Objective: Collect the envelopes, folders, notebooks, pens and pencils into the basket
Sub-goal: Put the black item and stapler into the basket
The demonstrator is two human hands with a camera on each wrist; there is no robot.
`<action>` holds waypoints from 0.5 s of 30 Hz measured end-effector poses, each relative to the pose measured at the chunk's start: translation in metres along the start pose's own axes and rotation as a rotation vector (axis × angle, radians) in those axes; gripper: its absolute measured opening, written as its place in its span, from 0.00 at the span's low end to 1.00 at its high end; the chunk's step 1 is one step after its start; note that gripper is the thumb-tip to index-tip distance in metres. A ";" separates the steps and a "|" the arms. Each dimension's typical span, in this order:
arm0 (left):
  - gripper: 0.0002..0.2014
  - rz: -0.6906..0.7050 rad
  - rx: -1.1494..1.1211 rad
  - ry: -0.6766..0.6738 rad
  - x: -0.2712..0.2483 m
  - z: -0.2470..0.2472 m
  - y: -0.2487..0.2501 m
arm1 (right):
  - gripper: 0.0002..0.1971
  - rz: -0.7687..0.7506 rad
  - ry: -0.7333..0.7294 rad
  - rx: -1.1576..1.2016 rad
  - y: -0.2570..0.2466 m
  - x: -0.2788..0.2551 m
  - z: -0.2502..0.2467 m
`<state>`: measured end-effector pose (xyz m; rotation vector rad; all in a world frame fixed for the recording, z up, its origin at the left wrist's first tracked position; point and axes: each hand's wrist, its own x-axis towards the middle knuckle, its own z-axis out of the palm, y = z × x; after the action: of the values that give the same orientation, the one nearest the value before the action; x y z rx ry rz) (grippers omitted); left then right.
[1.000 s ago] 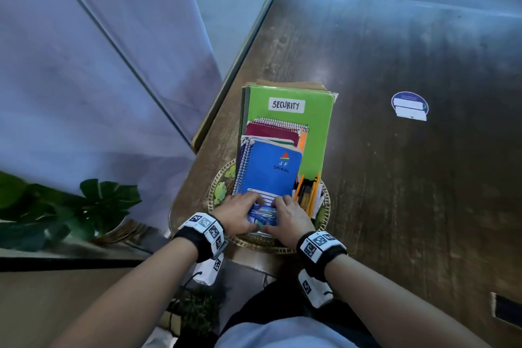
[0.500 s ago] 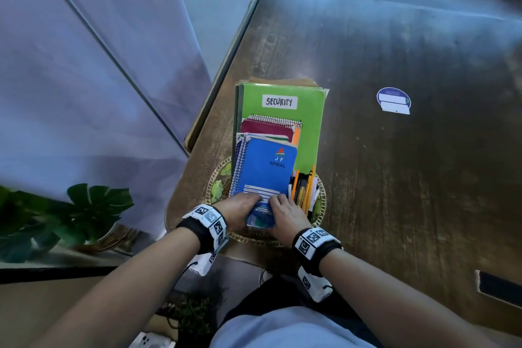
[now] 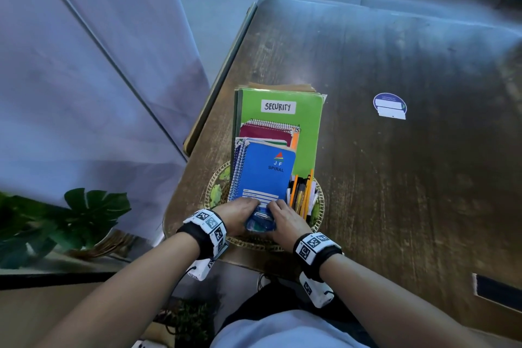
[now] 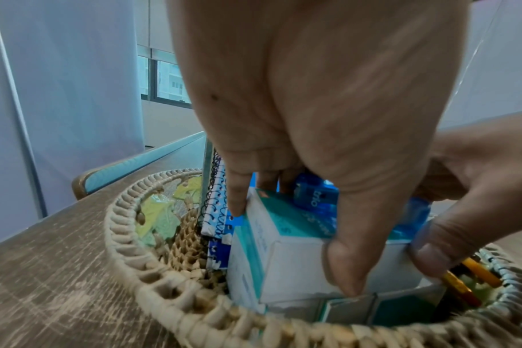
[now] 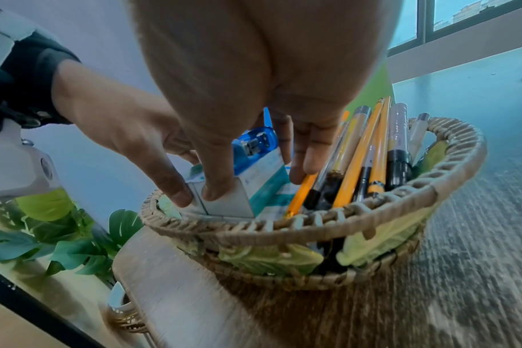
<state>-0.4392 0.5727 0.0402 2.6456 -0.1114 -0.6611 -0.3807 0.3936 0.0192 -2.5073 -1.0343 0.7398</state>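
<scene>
A round woven basket (image 3: 318, 224) sits at the table's near left corner. In it stand a green folder marked SECURITY (image 3: 309, 133), a maroon notebook (image 3: 265, 133), a blue spiral notebook (image 3: 265, 178) and a bunch of pens and pencils (image 3: 302, 196). At the near rim, my left hand (image 3: 244, 213) and right hand (image 3: 282, 217) together grip a white and teal box (image 4: 298, 259) with a clear blue item (image 4: 313, 197) on top. The left thumb and fingers pinch the box (image 5: 233, 197). The right thumb holds its other end beside the pencils (image 5: 373, 153).
The basket's rim (image 5: 313, 227) is close to the table's near edge and left corner. A round blue sticker (image 3: 389, 106) lies on the wooden tabletop to the right. A leafy plant (image 3: 73, 220) stands below left, beside a pale wall panel.
Both hands have stayed on the box at the basket's near rim. Only the head view has shifted a little.
</scene>
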 end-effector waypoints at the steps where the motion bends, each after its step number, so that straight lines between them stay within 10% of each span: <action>1: 0.24 0.009 0.008 0.006 0.000 0.002 -0.001 | 0.27 0.000 0.003 0.003 0.000 -0.001 0.001; 7: 0.40 -0.007 0.087 -0.009 0.008 -0.004 0.011 | 0.41 0.020 0.026 0.140 0.001 -0.008 -0.004; 15: 0.24 -0.029 -0.238 0.124 0.033 -0.021 0.054 | 0.32 0.093 0.093 0.288 0.039 -0.035 -0.047</action>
<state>-0.3994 0.5254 0.0650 2.4535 0.0391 -0.4852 -0.3530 0.3363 0.0510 -2.3276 -0.7259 0.7333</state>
